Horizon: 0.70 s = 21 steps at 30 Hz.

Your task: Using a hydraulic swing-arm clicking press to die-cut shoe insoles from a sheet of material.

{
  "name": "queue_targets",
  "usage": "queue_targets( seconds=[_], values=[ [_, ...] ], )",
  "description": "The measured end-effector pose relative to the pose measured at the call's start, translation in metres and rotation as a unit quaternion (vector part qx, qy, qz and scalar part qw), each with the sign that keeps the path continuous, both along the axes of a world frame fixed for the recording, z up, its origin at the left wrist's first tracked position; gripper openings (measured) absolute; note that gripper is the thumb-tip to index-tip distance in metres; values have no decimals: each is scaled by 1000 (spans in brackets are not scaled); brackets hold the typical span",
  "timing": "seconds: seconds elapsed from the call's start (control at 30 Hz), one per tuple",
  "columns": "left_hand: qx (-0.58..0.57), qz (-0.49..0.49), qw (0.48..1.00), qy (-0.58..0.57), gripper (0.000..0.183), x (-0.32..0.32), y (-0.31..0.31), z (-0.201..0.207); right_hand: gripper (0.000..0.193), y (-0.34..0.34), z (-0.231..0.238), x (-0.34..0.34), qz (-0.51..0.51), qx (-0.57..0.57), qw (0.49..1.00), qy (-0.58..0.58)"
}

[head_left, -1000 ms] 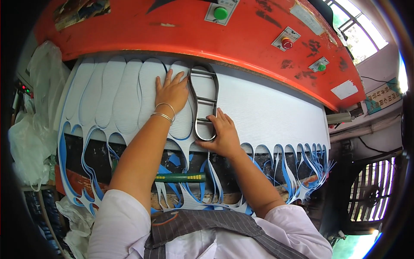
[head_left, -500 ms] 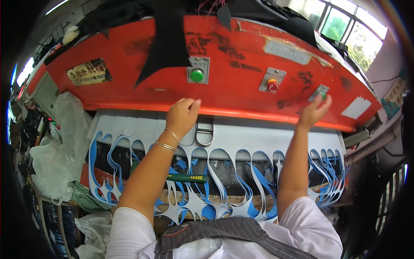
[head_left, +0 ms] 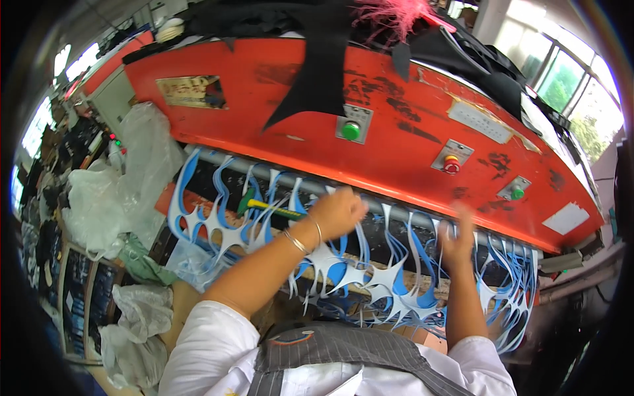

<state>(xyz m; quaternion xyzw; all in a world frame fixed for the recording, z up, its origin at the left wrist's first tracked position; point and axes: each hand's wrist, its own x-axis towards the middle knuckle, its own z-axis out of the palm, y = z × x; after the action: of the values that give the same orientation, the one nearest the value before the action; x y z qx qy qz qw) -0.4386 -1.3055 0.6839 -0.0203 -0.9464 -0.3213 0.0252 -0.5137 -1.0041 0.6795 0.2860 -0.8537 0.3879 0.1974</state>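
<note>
My left hand (head_left: 337, 212) is curled into a loose fist over the grey bar along the red machine's lower edge. What it holds, if anything, is hidden. My right hand (head_left: 457, 243) is blurred, its thumb and fingers seemingly apart, close to the hanging strips. White-and-blue cut-out sheet waste (head_left: 386, 277) hangs below the bar in thin webs with rounded gaps. Behind my left wrist, a tool with a green-and-yellow handle (head_left: 281, 210) lies among the strips.
The red machine front (head_left: 284, 142) carries a green button (head_left: 351, 130), a red knob (head_left: 451, 164) and a second green button (head_left: 515, 193). Black material (head_left: 310, 86) drapes over it. Clear plastic bags (head_left: 99, 204) bulge at left; windows stand at right.
My right hand has left the right green button and come down toward me. My left hand has moved right and lower. The flat white sheet and metal die no longer show below the red front.
</note>
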Motion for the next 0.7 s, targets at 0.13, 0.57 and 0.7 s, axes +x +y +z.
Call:
queue_targets(
  seconds=[0.13,0.57,0.7],
  values=[
    [-13,-47,969,-244,40,91,29,-43,67,-44,0,82,385,273,876,-97],
    [-120,57,984,-121,28,89,130,-39,35,-2,-42,86,299,310,901,-57],
    [-98,17,978,-181,31,96,145,-39,34,9,27,100,385,403,809,-187]
  ],
)
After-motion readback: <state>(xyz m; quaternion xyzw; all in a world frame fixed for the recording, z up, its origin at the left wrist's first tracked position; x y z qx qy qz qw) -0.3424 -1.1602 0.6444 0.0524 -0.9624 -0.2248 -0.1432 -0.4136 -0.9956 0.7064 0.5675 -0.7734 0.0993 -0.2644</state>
